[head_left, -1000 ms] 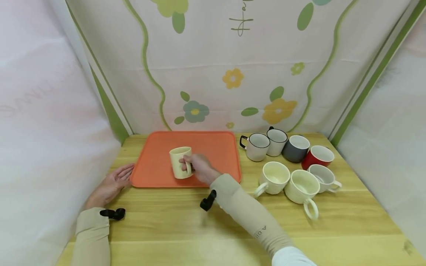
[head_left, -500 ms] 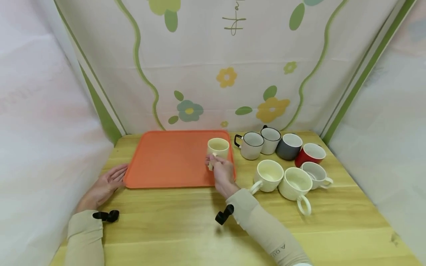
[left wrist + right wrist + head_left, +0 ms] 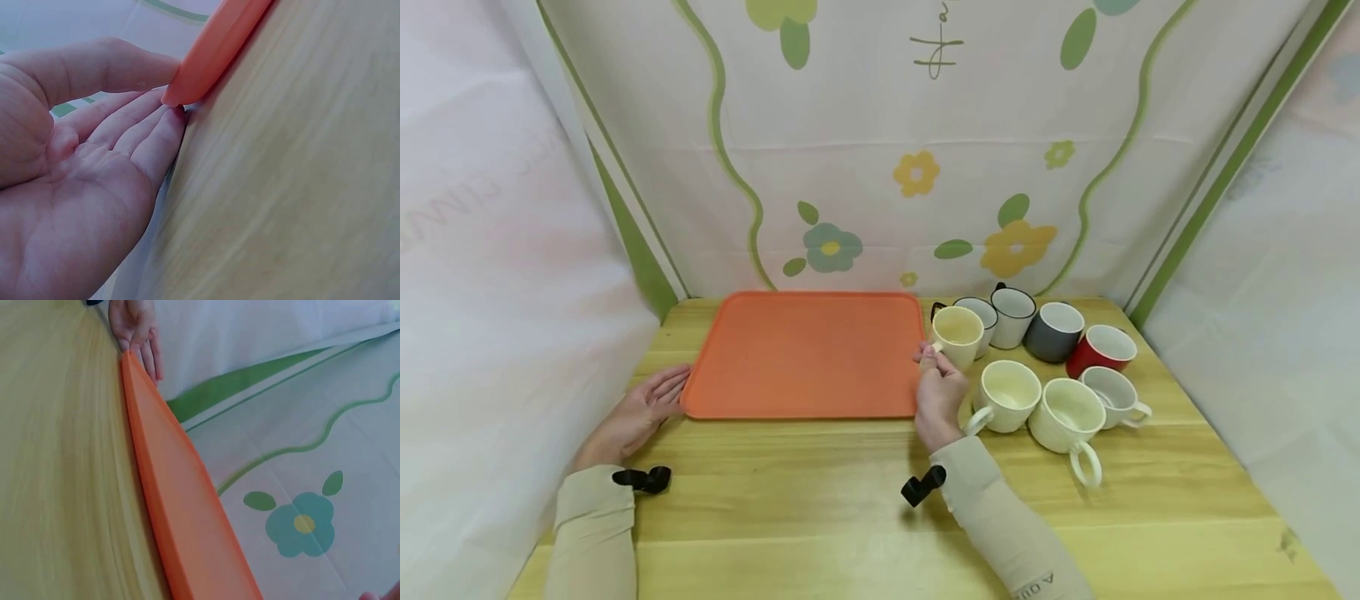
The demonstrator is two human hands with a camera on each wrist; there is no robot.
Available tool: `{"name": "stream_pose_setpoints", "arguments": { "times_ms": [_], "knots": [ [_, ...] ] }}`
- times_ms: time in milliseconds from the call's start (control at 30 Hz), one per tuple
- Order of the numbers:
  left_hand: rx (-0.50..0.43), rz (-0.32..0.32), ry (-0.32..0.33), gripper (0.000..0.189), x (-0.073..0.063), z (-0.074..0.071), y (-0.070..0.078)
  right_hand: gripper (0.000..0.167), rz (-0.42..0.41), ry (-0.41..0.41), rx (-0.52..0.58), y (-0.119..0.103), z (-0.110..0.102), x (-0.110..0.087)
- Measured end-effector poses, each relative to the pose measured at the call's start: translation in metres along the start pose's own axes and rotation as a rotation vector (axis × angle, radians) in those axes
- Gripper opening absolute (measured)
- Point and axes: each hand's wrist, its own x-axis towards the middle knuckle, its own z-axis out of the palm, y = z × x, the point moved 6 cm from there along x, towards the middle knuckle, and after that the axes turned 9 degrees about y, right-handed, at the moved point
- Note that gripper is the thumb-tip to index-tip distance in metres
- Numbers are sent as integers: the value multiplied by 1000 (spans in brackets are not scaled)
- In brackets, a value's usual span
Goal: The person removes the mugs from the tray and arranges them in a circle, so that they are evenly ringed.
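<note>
My right hand (image 3: 942, 392) grips a pale yellow mug (image 3: 958, 332) by its handle, just past the right edge of the orange tray (image 3: 805, 354). The mug is upright and overlaps a black-rimmed white mug (image 3: 981, 315) behind it in the head view. Only a bit of that hand shows in the right wrist view, at the lower right corner; the mug is out of that frame. At the tray's front left corner, my left hand (image 3: 643, 408) lies with its fingers straight. In the left wrist view, its thumb (image 3: 134, 69) touches the tray's rim (image 3: 206, 59).
At the right stand another black-rimmed mug (image 3: 1012, 317), a grey mug (image 3: 1055, 332), a red mug (image 3: 1101, 350), a white mug (image 3: 1112, 392) and two cream mugs (image 3: 1007, 396). A flowered cloth (image 3: 850, 125) hangs behind the wooden table (image 3: 790, 500).
My right hand has carried the pale yellow mug rightward, from over the middle of the tray to beyond its right edge. The left hand has stayed at the tray's corner.
</note>
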Motion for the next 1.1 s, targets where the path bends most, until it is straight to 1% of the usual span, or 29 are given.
{"name": "stream_pose_setpoints", "arguments": {
  "times_ms": [200,400,500,633,800,1033,1100],
  "knots": [
    [2,-7,23,87,-5,-2,1,26,-18,32,30,6,-6,5],
    [22,-12,39,87,-2,-3,2,25,-29,71,46,13,-10,8],
    [19,-18,43,87,-2,-3,2,25,-33,76,40,16,-11,10],
    [3,-25,40,88,-4,-2,3,24,-20,77,48,19,-12,10],
    [13,-29,36,88,-4,-1,4,24,1,89,48,25,-15,10],
    [32,-20,18,86,-2,2,4,24,-10,139,-1,29,-21,8],
    [27,-14,16,85,-2,3,4,24,-18,140,-11,29,-22,8]
  ]
}}
